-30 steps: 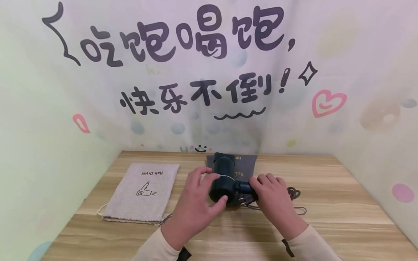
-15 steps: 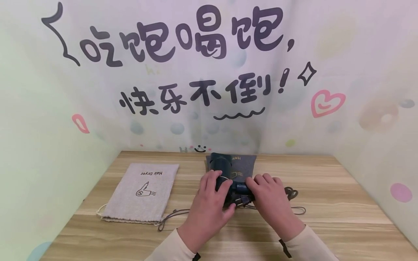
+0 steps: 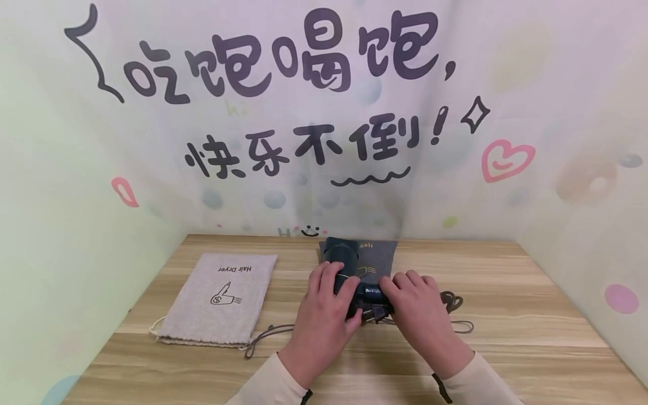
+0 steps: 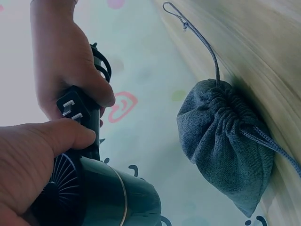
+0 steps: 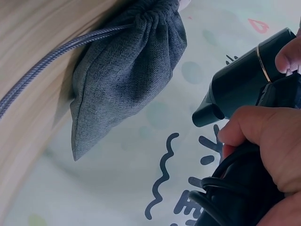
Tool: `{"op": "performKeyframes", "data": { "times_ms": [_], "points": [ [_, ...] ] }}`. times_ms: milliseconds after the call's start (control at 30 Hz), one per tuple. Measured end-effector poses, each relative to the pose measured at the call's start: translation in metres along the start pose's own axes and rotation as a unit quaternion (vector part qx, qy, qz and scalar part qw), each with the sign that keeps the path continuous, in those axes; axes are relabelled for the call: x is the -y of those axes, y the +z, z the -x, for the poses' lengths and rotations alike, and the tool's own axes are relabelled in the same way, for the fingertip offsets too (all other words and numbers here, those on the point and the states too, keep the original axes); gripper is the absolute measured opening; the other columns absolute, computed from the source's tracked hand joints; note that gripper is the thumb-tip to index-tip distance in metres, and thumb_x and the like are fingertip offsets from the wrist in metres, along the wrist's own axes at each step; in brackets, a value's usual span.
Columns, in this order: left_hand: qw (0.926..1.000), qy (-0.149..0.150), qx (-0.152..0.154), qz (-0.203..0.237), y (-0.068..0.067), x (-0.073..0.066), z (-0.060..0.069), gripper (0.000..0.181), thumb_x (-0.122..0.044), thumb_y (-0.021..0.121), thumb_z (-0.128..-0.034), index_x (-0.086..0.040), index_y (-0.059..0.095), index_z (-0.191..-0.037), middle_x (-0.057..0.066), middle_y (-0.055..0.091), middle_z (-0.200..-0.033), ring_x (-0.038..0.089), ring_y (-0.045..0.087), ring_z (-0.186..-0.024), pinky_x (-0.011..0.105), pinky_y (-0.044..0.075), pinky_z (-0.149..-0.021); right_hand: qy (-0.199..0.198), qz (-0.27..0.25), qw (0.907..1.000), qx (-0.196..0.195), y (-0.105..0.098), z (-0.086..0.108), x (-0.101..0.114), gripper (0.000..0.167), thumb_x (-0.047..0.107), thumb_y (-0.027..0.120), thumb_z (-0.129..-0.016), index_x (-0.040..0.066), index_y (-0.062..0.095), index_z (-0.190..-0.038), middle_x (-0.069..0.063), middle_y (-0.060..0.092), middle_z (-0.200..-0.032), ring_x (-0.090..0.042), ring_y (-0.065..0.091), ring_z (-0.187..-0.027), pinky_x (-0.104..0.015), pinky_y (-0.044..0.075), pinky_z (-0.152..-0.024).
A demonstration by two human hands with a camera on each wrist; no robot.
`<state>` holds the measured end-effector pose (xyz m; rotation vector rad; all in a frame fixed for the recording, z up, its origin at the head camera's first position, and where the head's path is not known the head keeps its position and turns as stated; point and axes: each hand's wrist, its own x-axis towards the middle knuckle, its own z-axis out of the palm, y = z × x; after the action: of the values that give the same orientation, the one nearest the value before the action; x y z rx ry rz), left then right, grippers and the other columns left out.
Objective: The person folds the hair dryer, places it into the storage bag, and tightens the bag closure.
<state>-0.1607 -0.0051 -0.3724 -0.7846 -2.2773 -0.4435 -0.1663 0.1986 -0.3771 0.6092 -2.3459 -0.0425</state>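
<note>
A dark green hair dryer (image 3: pixel 341 257) is held above the table, its barrel pointing away from me. My left hand (image 3: pixel 324 318) grips the rear of the barrel, thumb near the ridged air intake (image 4: pixel 61 181) and the plug (image 4: pixel 75 106). Around the handle curl the fingers of my right hand (image 3: pixel 422 315), which also holds the folded black cord (image 5: pixel 228 181) against it. Beyond and below the dryer lies a dark grey drawstring bag (image 3: pixel 381 260), partly covered by it in the head view. Both wrist views show this bag (image 4: pixel 228 141) full, its neck gathered.
A beige drawstring bag (image 3: pixel 217 304) printed "Hair Dryer" lies flat on the wooden table (image 3: pixel 152 371) at left. The grey bag's drawstrings (image 3: pixel 268 332) stretch out to both sides. A printed cloth backdrop (image 3: pixel 324 197) stands behind the table and along its sides.
My left hand has moved right and closed around the barrel, which it only loosely touched a second ago. The dryer has shifted slightly left. My right hand keeps its hold on the handle.
</note>
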Motion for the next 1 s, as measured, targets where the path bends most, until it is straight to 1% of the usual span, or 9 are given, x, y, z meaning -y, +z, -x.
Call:
{"op": "performKeyframes", "data": {
  "times_ms": [233, 467, 633, 733, 1000],
  "points": [
    [0.9996, 0.017, -0.02, -0.009, 0.001, 0.001, 0.001, 0.046, -0.026, 0.084, -0.0743, -0.013, 0.065, -0.114, 0.016, 0.05, -0.13, 0.039, 0.043, -0.125, 0.041, 0.053, -0.09, -0.008, -0.007, 0.9999, 0.007, -0.003, 0.001, -0.001, 0.048, 0.008, 0.092, -0.059, 0.011, 0.06, -0.095, -0.007, 0.061, -0.083, -0.028, 0.056, -0.078, -0.044, 0.046, -0.066],
    [0.9992, 0.025, -0.028, 0.013, 0.001, 0.004, 0.001, 0.045, -0.023, 0.084, -0.0733, -0.013, 0.066, -0.113, 0.014, 0.051, -0.129, 0.039, 0.044, -0.124, 0.042, 0.052, -0.093, -0.019, -0.004, 0.9998, 0.01, -0.003, 0.0, -0.002, 0.049, 0.01, 0.092, -0.06, 0.011, 0.06, -0.096, -0.006, 0.062, -0.083, -0.027, 0.057, -0.079, -0.045, 0.047, -0.067],
    [0.9988, 0.031, -0.027, 0.027, 0.003, 0.006, 0.001, 0.044, -0.022, 0.084, -0.0732, -0.012, 0.066, -0.112, 0.014, 0.051, -0.13, 0.038, 0.044, -0.124, 0.041, 0.05, -0.095, -0.028, -0.007, 0.9996, 0.004, -0.003, 0.001, -0.004, 0.05, 0.011, 0.093, -0.059, 0.011, 0.06, -0.096, -0.006, 0.062, -0.083, -0.026, 0.056, -0.078, -0.044, 0.047, -0.066],
    [0.9984, 0.035, -0.027, 0.034, 0.004, 0.008, 0.001, 0.044, -0.022, 0.085, -0.0727, -0.012, 0.066, -0.112, 0.014, 0.051, -0.129, 0.038, 0.044, -0.124, 0.042, 0.05, -0.096, -0.031, -0.013, 0.9994, -0.001, -0.002, 0.002, -0.005, 0.049, 0.008, 0.092, -0.059, 0.011, 0.06, -0.097, -0.006, 0.062, -0.082, -0.026, 0.056, -0.077, -0.043, 0.046, -0.066],
    [0.9971, 0.051, -0.039, 0.041, 0.005, 0.012, 0.001, 0.043, -0.02, 0.084, -0.0705, -0.011, 0.067, -0.109, 0.013, 0.054, -0.127, 0.039, 0.046, -0.122, 0.043, 0.05, -0.096, -0.045, -0.027, 0.9984, -0.022, -0.001, 0.003, -0.006, 0.049, 0.002, 0.09, -0.057, 0.01, 0.06, -0.096, -0.005, 0.061, -0.08, -0.025, 0.056, -0.074, -0.042, 0.045, -0.063]
  ]
}}
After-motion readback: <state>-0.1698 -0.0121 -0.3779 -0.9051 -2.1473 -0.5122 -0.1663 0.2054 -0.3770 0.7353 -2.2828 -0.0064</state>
